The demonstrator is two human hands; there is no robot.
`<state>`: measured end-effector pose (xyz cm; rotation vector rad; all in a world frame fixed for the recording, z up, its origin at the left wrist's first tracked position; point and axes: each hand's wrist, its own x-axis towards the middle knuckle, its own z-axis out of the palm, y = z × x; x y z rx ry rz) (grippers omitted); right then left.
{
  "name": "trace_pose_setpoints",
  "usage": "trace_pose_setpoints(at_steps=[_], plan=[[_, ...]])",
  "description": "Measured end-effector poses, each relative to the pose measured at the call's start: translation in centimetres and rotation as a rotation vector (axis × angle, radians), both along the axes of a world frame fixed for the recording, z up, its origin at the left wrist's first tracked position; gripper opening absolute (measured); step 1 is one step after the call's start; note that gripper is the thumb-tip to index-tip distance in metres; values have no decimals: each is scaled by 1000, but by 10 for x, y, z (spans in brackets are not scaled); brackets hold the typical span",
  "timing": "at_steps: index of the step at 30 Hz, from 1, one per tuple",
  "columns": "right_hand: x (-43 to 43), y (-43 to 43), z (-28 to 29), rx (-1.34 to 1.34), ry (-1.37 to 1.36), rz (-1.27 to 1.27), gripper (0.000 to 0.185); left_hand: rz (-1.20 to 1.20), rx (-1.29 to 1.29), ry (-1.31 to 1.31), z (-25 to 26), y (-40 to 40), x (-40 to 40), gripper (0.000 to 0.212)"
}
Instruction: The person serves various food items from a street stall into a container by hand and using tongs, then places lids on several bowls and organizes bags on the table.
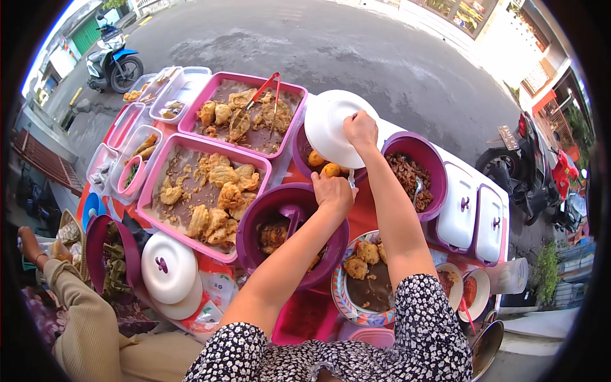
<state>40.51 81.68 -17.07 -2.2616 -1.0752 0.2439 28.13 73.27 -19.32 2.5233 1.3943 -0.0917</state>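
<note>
My right hand (361, 130) grips the top of a white round lid (334, 124), which tilts over a purple bowl (302, 150) holding several orange-brown eggs (330, 169). The knob under my fingers is hidden. At that bowl's near edge, my left hand (334, 193) is closed around a shiny utensil handle (352, 178), seemingly a spoon's; its lower end is out of sight. Below my left forearm stands another purple bowl (248, 229) with dark-sauced food and a purple-handled utensil (292, 220). Reddish-brown rice (405, 179) with a metal spoon (418, 187) fills the purple bowl to the right.
Two pink trays (145, 203) of fried food stand left, one with red-handled tongs (267, 86). A patterned plate (338, 286) of fritters lies near me. White-lidded containers (456, 207) stand right. A seated person's sleeve (86, 296) is at left; a parked motorbike (510, 162) is beyond the table.
</note>
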Motion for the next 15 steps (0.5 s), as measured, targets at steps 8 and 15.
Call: trace_pose_setpoints(at_steps=[8,15], plan=[[5,-4,-5,-27,26,4,33,155,-201,-82,-1,37,-36,30],[-30,2,-27,-47,10,7,34,412,-530,-194,13,67,-86,30]])
